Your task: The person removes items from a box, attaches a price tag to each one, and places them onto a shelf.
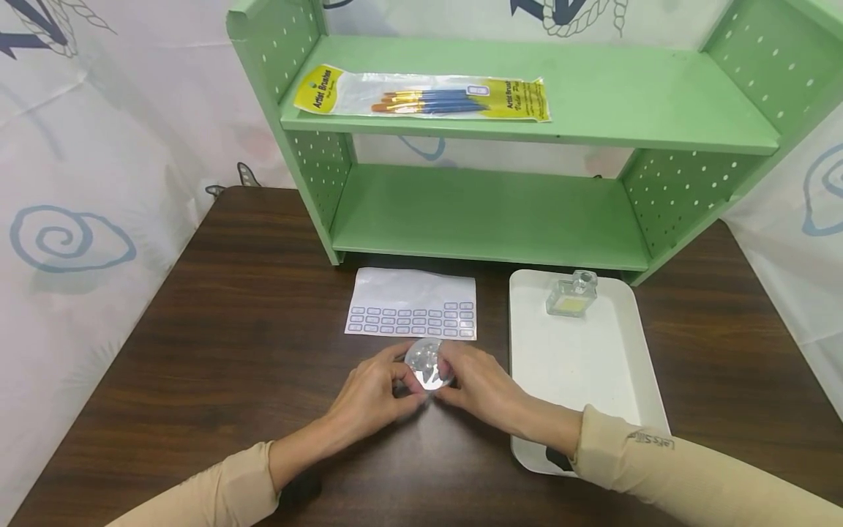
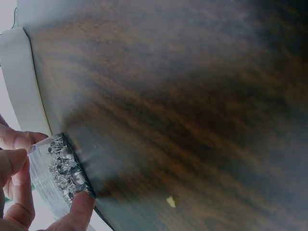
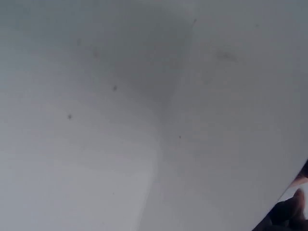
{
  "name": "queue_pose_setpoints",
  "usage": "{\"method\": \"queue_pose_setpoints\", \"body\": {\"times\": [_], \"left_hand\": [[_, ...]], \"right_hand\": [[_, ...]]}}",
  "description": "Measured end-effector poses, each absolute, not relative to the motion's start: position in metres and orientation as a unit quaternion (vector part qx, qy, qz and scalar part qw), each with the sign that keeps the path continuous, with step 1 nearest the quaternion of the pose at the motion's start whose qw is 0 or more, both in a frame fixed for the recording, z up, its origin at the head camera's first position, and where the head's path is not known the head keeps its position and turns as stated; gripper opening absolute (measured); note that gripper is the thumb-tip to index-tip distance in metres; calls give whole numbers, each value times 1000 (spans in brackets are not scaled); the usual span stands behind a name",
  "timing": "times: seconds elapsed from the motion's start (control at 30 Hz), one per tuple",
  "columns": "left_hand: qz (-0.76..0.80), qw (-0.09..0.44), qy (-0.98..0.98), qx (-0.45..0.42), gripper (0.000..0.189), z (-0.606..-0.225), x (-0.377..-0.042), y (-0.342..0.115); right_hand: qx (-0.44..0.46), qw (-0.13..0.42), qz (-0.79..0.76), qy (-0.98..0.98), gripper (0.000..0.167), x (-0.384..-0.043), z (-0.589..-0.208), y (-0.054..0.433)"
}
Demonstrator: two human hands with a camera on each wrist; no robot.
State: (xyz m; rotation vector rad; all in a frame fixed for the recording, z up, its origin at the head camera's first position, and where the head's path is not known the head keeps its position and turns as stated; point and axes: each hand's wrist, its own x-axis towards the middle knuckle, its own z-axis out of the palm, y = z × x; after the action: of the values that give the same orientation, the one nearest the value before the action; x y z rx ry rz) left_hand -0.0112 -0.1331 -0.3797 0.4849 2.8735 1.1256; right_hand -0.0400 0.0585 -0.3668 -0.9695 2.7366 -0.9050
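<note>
A round, clear plastic box of thumbtacks [image 1: 426, 357] stands at the middle of the dark table, just in front of a sheet of labels [image 1: 411, 293]. My left hand [image 1: 375, 389] grips its left side, thumb at the near edge. From the right, my right hand [image 1: 479, 382] pinches the rim, with curled fingers over the top. Silver tacks show through the wall of the box [image 2: 65, 168] in the left wrist view, where fingers hold it from both sides. Mostly white tray fills the right wrist view, with fingers only at the lower right corner.
A white tray [image 1: 573, 373] at the right holds a small glass bottle [image 1: 571, 298]; a dark item [image 1: 558, 459] lies partly under my right forearm. Behind stands a green shelf [image 1: 487, 212] with packaged paintbrushes [image 1: 428, 99] on its upper board. A yellow scrap [image 2: 171, 201] lies on the table.
</note>
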Motion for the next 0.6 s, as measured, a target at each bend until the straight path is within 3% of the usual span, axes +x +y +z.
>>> {"method": "queue_pose_setpoints", "body": {"times": [0.27,0.6], "left_hand": [[362,10,918,165,18,-380,-12,-133],[371,7,913,173,22,-379,-14,-137]], "right_hand": [[-291,40,-278,915,72,-41,-364,63],[-315,88,-283,902,72,-47,-361,65]]}}
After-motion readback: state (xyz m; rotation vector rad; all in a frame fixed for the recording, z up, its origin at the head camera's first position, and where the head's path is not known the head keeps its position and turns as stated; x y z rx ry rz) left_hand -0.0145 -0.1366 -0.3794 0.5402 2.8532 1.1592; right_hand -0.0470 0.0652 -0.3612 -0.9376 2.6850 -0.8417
